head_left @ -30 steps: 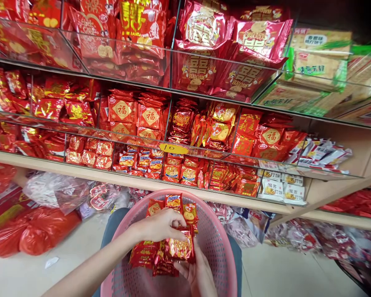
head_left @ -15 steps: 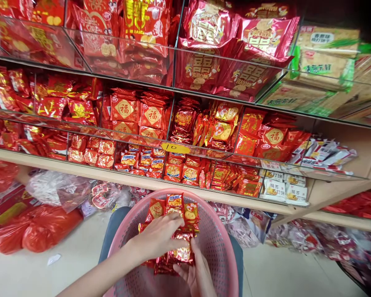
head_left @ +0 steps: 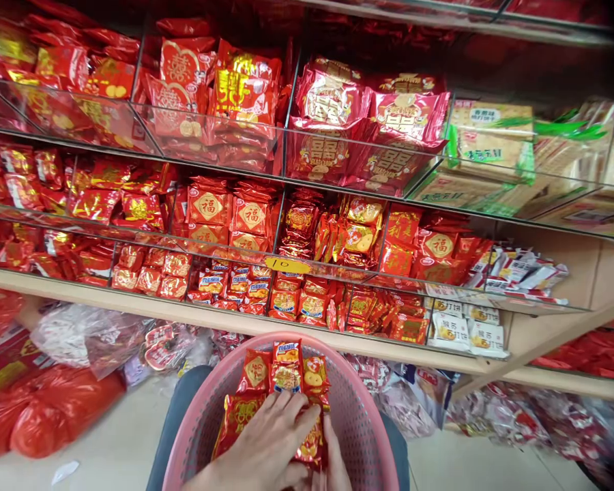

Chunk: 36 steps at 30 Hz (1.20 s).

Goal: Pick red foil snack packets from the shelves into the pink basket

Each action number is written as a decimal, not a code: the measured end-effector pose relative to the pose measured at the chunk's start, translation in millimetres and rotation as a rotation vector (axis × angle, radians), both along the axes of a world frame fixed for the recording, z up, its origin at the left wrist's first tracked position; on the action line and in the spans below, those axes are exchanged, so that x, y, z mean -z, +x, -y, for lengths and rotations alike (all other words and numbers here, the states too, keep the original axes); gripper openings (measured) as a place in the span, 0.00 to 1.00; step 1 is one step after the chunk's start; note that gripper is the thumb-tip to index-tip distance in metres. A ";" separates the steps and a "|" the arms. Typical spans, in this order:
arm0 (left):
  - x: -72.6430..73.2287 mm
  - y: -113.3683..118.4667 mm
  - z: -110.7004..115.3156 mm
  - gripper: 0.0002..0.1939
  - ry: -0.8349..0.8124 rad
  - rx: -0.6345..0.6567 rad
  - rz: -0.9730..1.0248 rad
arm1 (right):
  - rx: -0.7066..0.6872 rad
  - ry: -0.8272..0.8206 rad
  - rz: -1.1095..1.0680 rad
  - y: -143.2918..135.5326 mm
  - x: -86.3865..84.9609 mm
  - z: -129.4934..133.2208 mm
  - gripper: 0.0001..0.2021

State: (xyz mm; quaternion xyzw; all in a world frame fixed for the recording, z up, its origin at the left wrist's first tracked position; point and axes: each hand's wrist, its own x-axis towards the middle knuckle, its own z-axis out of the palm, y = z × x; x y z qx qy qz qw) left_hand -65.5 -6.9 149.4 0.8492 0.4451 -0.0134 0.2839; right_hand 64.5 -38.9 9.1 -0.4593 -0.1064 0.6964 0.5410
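Observation:
A pink perforated plastic basket [head_left: 373,409] sits low in front of me, between my knees. Red and gold snack packets [head_left: 243,412] are piled in it, one with a blue and white label at the top. My left hand [head_left: 266,443] lies over the pile, its fingers curled on the packets. A shiny red snack packet [head_left: 311,442] shows between its forefinger and thumb side. Against that packet's right edge press the fingers of my right hand [head_left: 336,458], whose palm is partly hidden below.
Ahead stands a shelf [head_left: 184,307] with clear dividers and rows of red packets. A yellow price tag [head_left: 287,264] is fixed on it. Red plastic bags [head_left: 66,409] and clear bags of goods [head_left: 404,402] lie on the floor beneath.
The view has tilted upward, so the shelves sit lower. My left hand has drawn back toward me and lower over the pile, uncovering packets at the left. My right hand stays beside the packets.

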 end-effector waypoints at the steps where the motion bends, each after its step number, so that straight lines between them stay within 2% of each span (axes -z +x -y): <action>1: 0.8 -1.4 0.4 0.37 -0.007 0.004 0.011 | -0.022 -0.039 -0.037 -1.8 -6.3 0.0 0.30; 4: 8.6 -6.3 1.3 0.37 0.007 0.011 0.069 | -0.066 -0.106 -0.183 -2.2 -22.1 1.0 0.32; 8: 21.4 -10.1 2.2 0.37 0.053 0.004 0.131 | -0.036 -0.064 -0.248 1.0 -32.1 4.5 0.32; 13: 29.6 -8.3 2.2 0.39 0.067 0.004 0.153 | -0.072 -0.043 -0.147 -3.1 -30.2 6.1 0.29; 17: 33.3 -16.3 0.6 0.43 0.046 -0.004 0.258 | -0.026 -0.089 -0.017 -3.7 -23.5 6.9 0.26; 19: 36.5 -28.4 -1.1 0.40 0.082 -0.083 0.324 | 0.003 -0.117 0.013 -1.1 -22.0 7.4 0.25; 22: 46.7 -54.2 -4.5 0.31 0.223 -0.261 0.356 | 0.008 -0.089 0.086 3.2 -22.0 7.1 0.22; 28: 85.3 -99.0 1.3 0.23 0.412 -0.449 0.341 | -0.055 -0.087 0.277 0.8 -18.1 2.4 0.21; 32: 108.8 -107.2 15.5 0.21 0.419 -0.531 0.339 | -0.014 -0.134 0.265 -6.9 -22.0 0.5 0.21; 36: 121.3 -106.3 26.9 0.18 0.446 -0.574 0.358 | 0.018 -0.116 0.276 -12.1 -24.0 -1.2 0.21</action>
